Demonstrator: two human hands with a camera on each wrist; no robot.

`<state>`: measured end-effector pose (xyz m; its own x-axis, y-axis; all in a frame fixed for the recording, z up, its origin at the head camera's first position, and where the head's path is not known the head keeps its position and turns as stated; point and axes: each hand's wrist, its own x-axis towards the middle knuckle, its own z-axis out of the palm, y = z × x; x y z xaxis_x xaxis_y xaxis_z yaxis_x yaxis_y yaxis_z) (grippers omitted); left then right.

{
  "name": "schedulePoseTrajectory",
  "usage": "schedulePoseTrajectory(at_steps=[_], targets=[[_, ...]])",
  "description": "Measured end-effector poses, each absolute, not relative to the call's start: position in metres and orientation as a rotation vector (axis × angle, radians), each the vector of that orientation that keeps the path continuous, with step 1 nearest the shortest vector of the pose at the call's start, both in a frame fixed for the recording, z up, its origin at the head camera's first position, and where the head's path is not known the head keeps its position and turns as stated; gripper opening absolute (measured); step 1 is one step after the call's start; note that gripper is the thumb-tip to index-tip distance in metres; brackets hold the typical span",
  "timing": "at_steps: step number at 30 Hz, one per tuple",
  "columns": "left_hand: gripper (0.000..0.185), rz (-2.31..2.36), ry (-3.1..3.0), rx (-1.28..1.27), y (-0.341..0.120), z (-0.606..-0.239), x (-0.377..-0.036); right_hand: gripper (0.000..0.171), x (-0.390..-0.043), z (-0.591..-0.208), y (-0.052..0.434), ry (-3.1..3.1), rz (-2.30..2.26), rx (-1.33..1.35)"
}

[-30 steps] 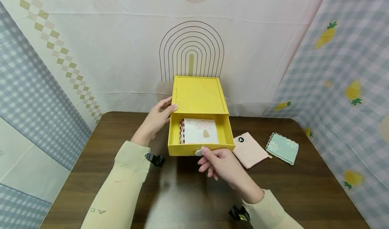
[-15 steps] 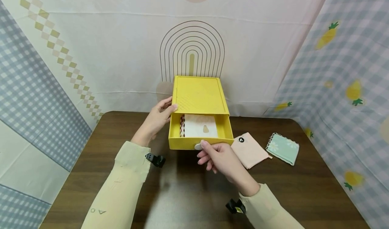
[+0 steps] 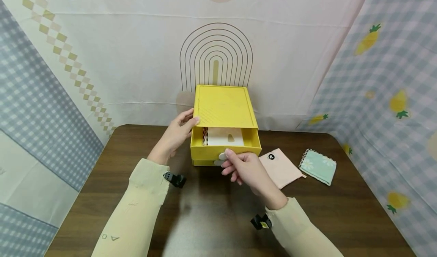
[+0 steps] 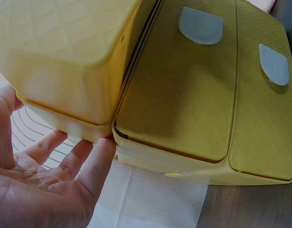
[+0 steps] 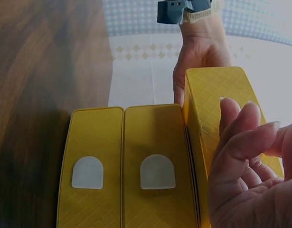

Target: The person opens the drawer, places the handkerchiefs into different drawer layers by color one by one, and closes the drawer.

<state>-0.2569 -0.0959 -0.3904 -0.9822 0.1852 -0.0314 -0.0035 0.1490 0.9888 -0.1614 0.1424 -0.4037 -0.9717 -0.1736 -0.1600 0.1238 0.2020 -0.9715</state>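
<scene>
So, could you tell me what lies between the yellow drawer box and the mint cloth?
A folded pink cloth on the table, seen in the head view.

Both arms wear pale cream-yellow long sleeves, cuffs bunched at the wrists. Left sleeve (image 3: 131, 215), lower left of the head view, carries small dark printed marks near the frame bottom. Small black clip-like device (image 3: 175, 179) at left wrist; similar black device (image 3: 260, 222) with yellow spot at right wrist.
</scene>
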Motion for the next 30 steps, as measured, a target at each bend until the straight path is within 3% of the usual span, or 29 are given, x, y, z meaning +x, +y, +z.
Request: schedulePoseTrajectory(at_steps=[17, 30], targets=[[0.070, 1.963, 2.245, 0.193, -0.097, -0.391, -0.257, 0.067, -0.192, -0.404, 0.141, 2.283, -1.842, -0.023], [0.067, 1.981, 2.233, 0.178, -0.095, -0.389, -0.255, 0.058, -0.216, -0.397, 0.141, 2.284, -1.804, 0.014]])
